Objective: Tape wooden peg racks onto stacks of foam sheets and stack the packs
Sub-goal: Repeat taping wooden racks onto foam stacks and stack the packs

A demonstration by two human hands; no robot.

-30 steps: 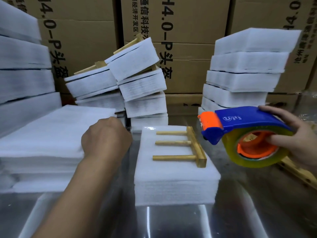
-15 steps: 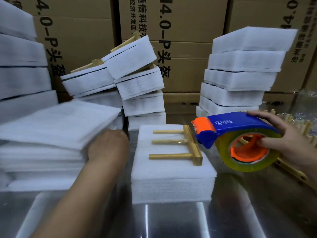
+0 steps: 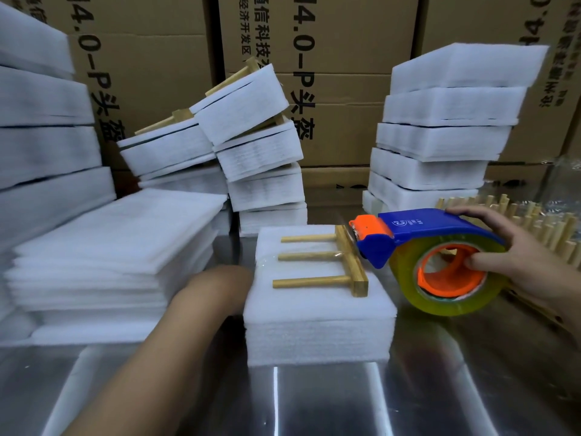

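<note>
peg rack [image 3: 350, 258] on foam stack [image 3: 317, 325]; right hand [image 3: 528, 262] grips tape dispenser [image 3: 434, 228], left hand [image 3: 229, 275] fingers hidden, unclear.

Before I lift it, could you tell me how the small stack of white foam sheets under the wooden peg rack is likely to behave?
The small stack of white foam sheets is probably light and floppy: its side shows many thin separate layers that may splay. The wooden peg rack lying flat on top could slide off if tilted.

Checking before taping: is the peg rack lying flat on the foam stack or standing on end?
Lying flat: the peg rack rests on the foam stack, all three pegs along its top sheet.
</note>
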